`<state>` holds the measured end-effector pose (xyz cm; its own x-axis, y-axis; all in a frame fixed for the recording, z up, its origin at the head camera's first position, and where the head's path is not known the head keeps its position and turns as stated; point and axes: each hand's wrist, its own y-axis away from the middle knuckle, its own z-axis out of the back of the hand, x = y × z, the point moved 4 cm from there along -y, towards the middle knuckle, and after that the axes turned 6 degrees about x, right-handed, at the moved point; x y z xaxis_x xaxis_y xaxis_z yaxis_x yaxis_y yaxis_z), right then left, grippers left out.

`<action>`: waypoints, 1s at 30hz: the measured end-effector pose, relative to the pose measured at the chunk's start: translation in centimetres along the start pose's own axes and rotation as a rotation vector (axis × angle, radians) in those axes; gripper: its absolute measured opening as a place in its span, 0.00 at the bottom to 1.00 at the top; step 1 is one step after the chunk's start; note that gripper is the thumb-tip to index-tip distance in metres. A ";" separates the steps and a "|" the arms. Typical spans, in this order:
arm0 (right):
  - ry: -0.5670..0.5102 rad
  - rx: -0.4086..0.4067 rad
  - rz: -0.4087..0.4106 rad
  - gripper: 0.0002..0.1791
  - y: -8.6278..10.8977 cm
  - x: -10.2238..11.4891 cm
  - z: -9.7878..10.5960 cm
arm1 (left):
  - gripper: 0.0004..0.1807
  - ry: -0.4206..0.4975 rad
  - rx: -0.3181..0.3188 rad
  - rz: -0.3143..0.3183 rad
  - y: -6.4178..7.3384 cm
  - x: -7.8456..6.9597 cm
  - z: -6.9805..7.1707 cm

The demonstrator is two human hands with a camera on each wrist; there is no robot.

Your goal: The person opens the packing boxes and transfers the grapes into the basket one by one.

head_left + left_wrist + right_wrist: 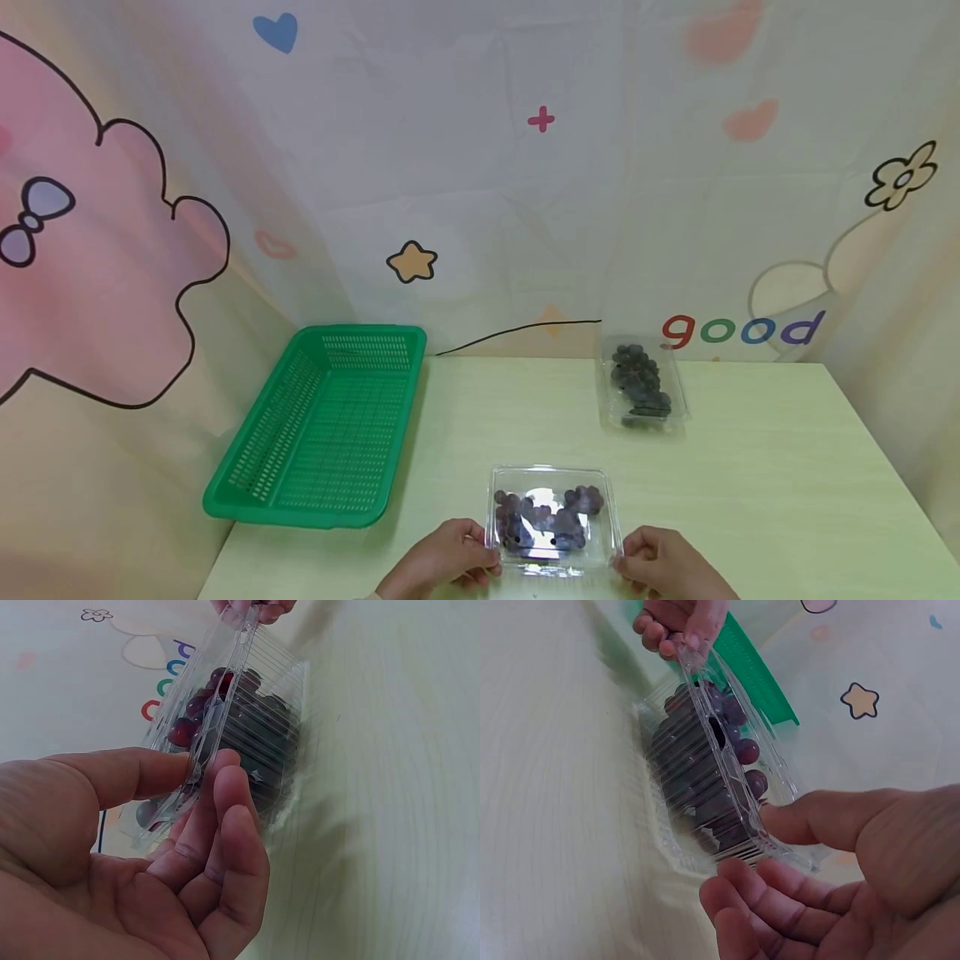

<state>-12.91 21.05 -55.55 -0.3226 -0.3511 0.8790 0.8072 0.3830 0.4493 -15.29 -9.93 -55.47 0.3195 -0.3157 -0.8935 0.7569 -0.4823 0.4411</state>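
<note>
the clear, ribbed plastic clamshell box (553, 554) lies at the near side of the desk (787, 475), between the person's hands, with dark purple, round grapes (512, 527) inside it. the left hand (450, 554) has its grip pinching the rim at the near left corner, thumb above and fingers beneath; the right hand (663, 560) has its grip pinching the near right corner in the same way.

the likeliest trouble is the lid. the wrist views show lid and base lying close along the rim, but whether they are latched cannot be told; if a thumb catches only the lid edge while the fingers slide off the base, the box could spring open and spill loose grapes. uneven force is a second risk: should one corner give before the other, the thin plastic might twist or crack, and the grapes would roll to the lower side. (clear, glossy plastic also makes the seam hard to judge from above.)

the green, rectangular, slotted plastic basket (337, 442) stands to the left, near enough that a jerky left elbow might knock it. a second clear plastic box of dark grapes (636, 377) sits at the far right, well apart from both hands.
</note>
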 end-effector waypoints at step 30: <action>0.585 -0.413 -0.012 0.16 1.0 3.3 -1.4 | 0.11 0.061 -0.077 0.023 -0.4 -0.2 -0.1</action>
<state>-12.51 19.07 -52.41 -0.1081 -0.7983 0.5925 0.9638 0.0620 0.2594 -15.64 -9.60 -55.51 0.3697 -0.2741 -0.8878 0.7897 -0.4108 0.4556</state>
